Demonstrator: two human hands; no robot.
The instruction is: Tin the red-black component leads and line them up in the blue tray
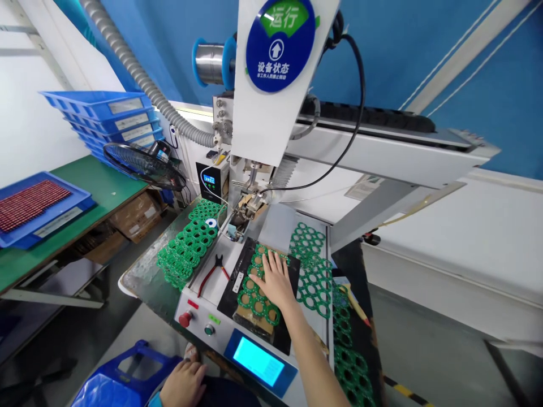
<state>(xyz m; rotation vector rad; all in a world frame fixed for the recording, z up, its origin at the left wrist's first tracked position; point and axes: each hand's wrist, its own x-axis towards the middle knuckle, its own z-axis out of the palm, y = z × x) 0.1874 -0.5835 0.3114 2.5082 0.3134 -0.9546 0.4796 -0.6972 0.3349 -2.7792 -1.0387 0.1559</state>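
Observation:
My right hand [274,276] lies flat with its fingers spread on a green ring-patterned panel [254,297] that sits in the black fixture [237,271] on the machine bed. My left hand [183,384] rests low at the bottom edge, on my lap, fingers loosely curled with nothing visible in it. Above the fixture hangs the machine's soldering head [248,206] under a white column.
Stacks of green panels lie left [186,246] and right [316,268] of the fixture. Red-handled pliers [212,271] lie beside it. A red button [185,319], a blue touchscreen [258,360], a fan [142,164], blue trays [110,116] and a blue stool [123,379] are nearby.

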